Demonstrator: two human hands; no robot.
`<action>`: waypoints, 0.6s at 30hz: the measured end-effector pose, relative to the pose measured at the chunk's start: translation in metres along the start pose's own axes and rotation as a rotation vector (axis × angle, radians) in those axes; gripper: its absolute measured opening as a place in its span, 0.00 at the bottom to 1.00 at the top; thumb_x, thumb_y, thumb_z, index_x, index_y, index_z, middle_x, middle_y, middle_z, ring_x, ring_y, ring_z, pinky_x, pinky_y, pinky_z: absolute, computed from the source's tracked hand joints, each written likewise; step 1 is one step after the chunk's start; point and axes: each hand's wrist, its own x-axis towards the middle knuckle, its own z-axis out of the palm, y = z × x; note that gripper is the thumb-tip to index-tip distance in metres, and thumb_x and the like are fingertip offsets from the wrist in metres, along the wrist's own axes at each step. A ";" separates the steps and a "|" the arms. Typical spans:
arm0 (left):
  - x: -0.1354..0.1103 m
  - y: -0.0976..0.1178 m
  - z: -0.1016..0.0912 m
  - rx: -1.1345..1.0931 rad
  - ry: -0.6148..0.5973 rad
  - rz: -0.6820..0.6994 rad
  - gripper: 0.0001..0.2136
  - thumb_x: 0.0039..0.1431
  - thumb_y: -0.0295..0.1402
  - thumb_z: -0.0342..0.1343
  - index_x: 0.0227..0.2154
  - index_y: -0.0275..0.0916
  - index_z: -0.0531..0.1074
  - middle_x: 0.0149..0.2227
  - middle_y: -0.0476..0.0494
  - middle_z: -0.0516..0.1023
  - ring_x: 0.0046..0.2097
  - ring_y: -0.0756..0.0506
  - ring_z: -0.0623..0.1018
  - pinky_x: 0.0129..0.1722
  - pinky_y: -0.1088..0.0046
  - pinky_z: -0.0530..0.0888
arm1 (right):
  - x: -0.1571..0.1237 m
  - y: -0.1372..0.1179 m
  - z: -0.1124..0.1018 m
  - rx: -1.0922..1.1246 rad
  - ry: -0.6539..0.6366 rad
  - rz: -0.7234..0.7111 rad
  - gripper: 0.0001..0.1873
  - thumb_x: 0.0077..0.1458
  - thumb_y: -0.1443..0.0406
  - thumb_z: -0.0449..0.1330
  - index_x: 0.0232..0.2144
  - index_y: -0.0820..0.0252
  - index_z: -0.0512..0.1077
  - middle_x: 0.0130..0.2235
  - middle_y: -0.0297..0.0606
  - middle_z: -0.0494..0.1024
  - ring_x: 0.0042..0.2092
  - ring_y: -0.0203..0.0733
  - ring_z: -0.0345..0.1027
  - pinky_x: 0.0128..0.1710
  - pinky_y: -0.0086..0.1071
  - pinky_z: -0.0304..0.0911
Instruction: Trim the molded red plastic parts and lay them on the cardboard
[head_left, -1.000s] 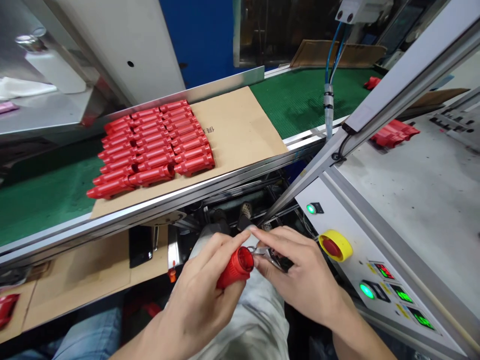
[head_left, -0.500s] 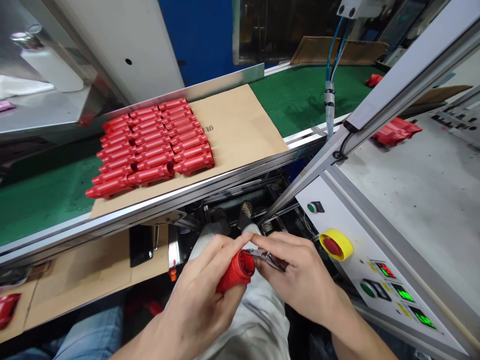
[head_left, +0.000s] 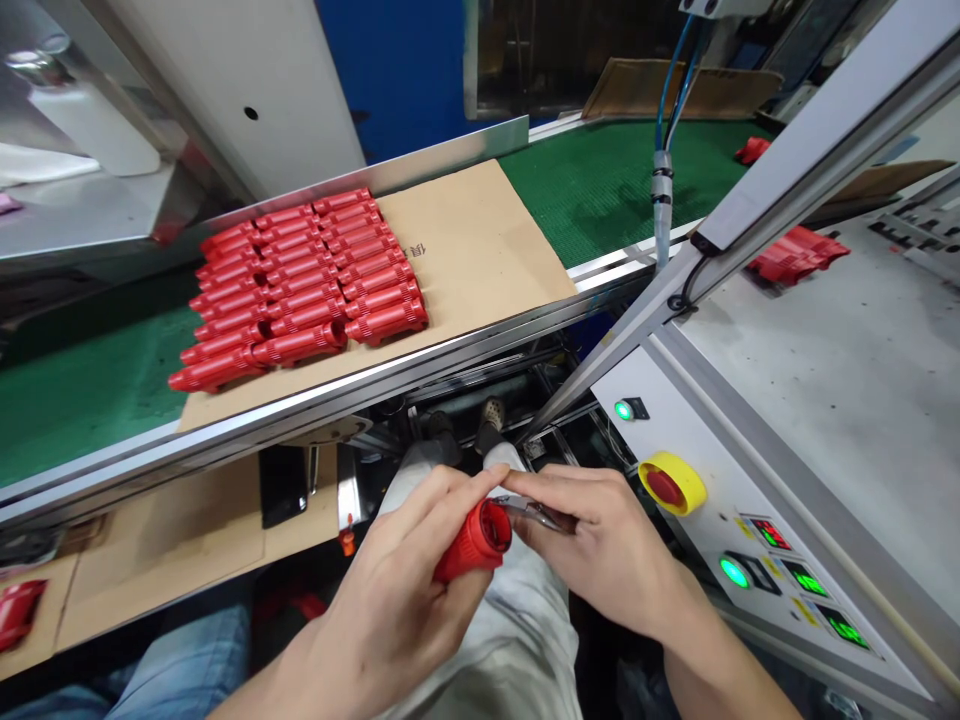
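The left hand (head_left: 382, 600) curls closed around a red ribbed plastic part (head_left: 472, 543), while the right hand (head_left: 592, 550) pinches small metal pliers (head_left: 534, 513) against the part's open end. Beyond them, rows of red parts (head_left: 300, 285) lie on a cardboard sheet (head_left: 480, 235) on a green conveyor belt (head_left: 97, 400). A red emergency stop button (head_left: 665, 487) sits to the right.

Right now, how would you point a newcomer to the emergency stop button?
Right of the person's right hand is the white control panel. On it, the emergency stop button is a red head in a yellow ring, unlike the small green lights and displays.
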 end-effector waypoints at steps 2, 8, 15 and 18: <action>0.000 0.000 0.000 -0.007 -0.014 -0.006 0.32 0.69 0.18 0.53 0.73 0.45 0.64 0.47 0.42 0.77 0.43 0.48 0.80 0.41 0.74 0.80 | 0.000 0.001 0.001 0.008 0.000 -0.007 0.13 0.69 0.66 0.65 0.51 0.53 0.86 0.33 0.35 0.83 0.32 0.37 0.73 0.32 0.31 0.65; -0.001 -0.001 0.000 -0.015 -0.016 -0.003 0.33 0.69 0.17 0.53 0.74 0.46 0.63 0.46 0.43 0.76 0.43 0.48 0.79 0.41 0.74 0.79 | -0.001 0.002 0.003 0.036 0.024 -0.024 0.13 0.70 0.62 0.65 0.53 0.52 0.86 0.35 0.36 0.84 0.32 0.37 0.73 0.33 0.31 0.66; -0.003 -0.004 -0.003 -0.071 -0.022 -0.070 0.32 0.67 0.18 0.55 0.71 0.50 0.67 0.43 0.45 0.75 0.41 0.46 0.76 0.42 0.69 0.77 | 0.001 0.028 0.000 0.750 0.091 0.298 0.19 0.64 0.49 0.70 0.49 0.54 0.86 0.24 0.29 0.72 0.25 0.33 0.57 0.24 0.27 0.56; 0.000 -0.008 -0.004 -0.274 -0.027 -0.214 0.24 0.71 0.28 0.61 0.67 0.52 0.72 0.43 0.44 0.75 0.40 0.46 0.76 0.40 0.69 0.77 | -0.004 0.042 0.007 0.859 0.224 0.394 0.21 0.63 0.47 0.71 0.49 0.54 0.85 0.29 0.31 0.73 0.28 0.33 0.59 0.27 0.27 0.57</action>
